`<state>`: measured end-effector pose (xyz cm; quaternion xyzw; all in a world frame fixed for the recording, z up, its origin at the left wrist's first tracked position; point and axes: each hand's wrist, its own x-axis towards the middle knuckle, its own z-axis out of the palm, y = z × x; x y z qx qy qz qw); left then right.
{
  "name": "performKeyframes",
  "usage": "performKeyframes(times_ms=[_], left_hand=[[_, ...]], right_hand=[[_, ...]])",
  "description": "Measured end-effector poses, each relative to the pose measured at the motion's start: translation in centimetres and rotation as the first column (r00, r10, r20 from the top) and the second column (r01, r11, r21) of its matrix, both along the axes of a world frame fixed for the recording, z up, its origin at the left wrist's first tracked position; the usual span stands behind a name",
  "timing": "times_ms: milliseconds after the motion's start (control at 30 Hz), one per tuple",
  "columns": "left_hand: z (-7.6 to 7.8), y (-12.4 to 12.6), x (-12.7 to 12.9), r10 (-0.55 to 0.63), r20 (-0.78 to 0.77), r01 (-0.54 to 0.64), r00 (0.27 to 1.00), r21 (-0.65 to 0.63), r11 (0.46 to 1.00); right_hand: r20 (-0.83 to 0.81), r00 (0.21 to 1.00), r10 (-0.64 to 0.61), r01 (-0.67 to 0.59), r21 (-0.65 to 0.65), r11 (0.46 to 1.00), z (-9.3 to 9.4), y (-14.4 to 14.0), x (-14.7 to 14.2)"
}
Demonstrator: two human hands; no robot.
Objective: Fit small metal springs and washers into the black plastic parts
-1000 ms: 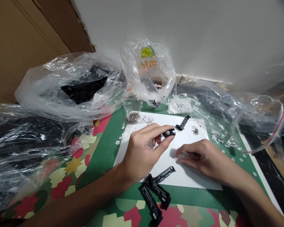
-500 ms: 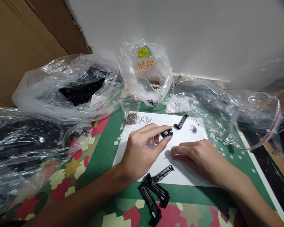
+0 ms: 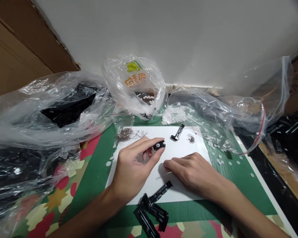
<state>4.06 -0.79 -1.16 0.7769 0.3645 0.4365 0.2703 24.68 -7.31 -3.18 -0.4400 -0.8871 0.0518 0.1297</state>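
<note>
Between thumb and index finger, my left hand (image 3: 131, 168) pinches a small black plastic part (image 3: 159, 145) with a white disc on its side, held up over the white paper (image 3: 154, 177). My right hand (image 3: 192, 170) rests on the paper to the right, its fingers curled together. A thin light sliver (image 3: 169, 172) pokes out below those fingers; what it belongs to is hidden. Beyond the hands lies a black L-shaped plastic piece (image 3: 178, 133). Several similar black pieces (image 3: 155, 206) lie stacked at the paper's near edge.
A pile of tiny wire parts (image 3: 124, 134) sits at the paper's far left, and a smaller pile (image 3: 191, 138) far right. White discs (image 3: 177, 114) are heaped behind the paper. Clear plastic bags (image 3: 136, 86) line the wall. More loose discs (image 3: 220, 162) lie right.
The camera view has shifted, so everything appears further left and lower. My left hand keeps its pinch on the black part. A thin sliver now shows under my right fingers.
</note>
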Motion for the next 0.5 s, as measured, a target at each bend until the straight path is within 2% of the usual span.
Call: performKeyframes(times_ms=[200, 300, 367, 400, 500], left_hand=[[0.2, -0.5, 0.0, -0.031, -0.005, 0.031, 1.000, 0.012, 0.999], [0.3, -0.7, 0.0, -0.050, -0.007, 0.050, 0.999, 0.021, 0.999], [0.4, -0.7, -0.1, -0.054, -0.016, 0.054, 0.998, 0.031, 0.998], [0.4, -0.8, -0.1, -0.054, -0.019, 0.055, 0.998, 0.041, 0.998], [0.2, -0.9, -0.1, -0.074, -0.024, 0.075, 0.997, 0.066, 0.995]], right_hand=[[-0.072, 0.995, -0.064, 0.058, -0.088, 0.994, 0.1, 0.5, 0.3], [-0.242, 0.968, -0.068, 0.028, -0.166, 0.986, 0.5, 0.7, 0.6], [-0.429, 0.894, -0.126, 0.023, -0.236, 0.971, 0.9, 0.7, 0.9], [-0.522, 0.833, -0.183, 0.041, -0.271, 0.962, 1.2, 0.7, 1.0], [-0.705, 0.599, -0.380, 0.130, -0.383, 0.915, 2.1, 0.5, 1.1]])
